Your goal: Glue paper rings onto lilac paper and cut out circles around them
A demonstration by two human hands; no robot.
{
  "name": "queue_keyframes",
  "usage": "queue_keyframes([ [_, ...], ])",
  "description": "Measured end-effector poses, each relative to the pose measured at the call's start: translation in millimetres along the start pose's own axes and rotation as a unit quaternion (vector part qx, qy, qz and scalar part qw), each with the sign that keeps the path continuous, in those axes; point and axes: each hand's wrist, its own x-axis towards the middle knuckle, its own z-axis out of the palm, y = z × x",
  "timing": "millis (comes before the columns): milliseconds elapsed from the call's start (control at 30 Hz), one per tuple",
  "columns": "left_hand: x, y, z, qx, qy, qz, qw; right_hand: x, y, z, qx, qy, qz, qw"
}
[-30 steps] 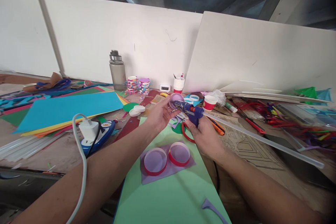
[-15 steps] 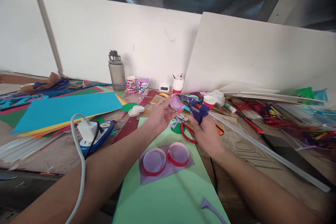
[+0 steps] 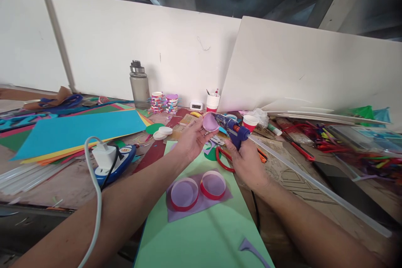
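Note:
My left hand (image 3: 192, 141) is closed on a round purple disc (image 3: 210, 122), holding it up by its edge. In my right hand (image 3: 248, 160) is a blue glue gun (image 3: 234, 130), its nozzle at the disc's right rim. A long translucent glue stick (image 3: 301, 171) sticks out of the gun's back. Below my hands, two shallow red-and-white cup rings (image 3: 184, 193) stand on a purple sheet (image 3: 188, 216), which lies on a light green sheet (image 3: 201, 243). Red-handled scissors (image 3: 224, 163) lie between my hands, partly hidden.
Coloured sheets (image 3: 81, 132) and a blue power strip (image 3: 117, 171) are on the left. A bottle (image 3: 140, 86), stacked decorated rings (image 3: 157, 102) and a cup with pens (image 3: 213, 102) stand at the back. To the right are another paper cup (image 3: 250, 123) and a red cutter (image 3: 303, 150).
The disc and the glue gun have shifted very slightly left, with the nozzle still at the disc's rim. Otherwise the scene looks the same.

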Motion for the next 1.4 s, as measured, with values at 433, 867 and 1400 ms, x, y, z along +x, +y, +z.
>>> queue_keyframes([
  [433, 1.5, -4.7, -2.8, 0.025, -0.011, -0.003, 1.000, 0.2, 10.4, 2.7, -0.025, -0.015, -0.002, 1.000],
  [867, 1.4, -2.3, -1.5, 0.029, 0.019, 0.010, 0.999, -1.1, 8.7, 3.4, -0.054, -0.019, 0.018, 0.998],
  [1400, 2.8, -0.9, -2.8, 0.030, 0.038, -0.016, 0.999, -2.6, 5.1, 4.9, -0.034, -0.028, -0.005, 0.999],
])
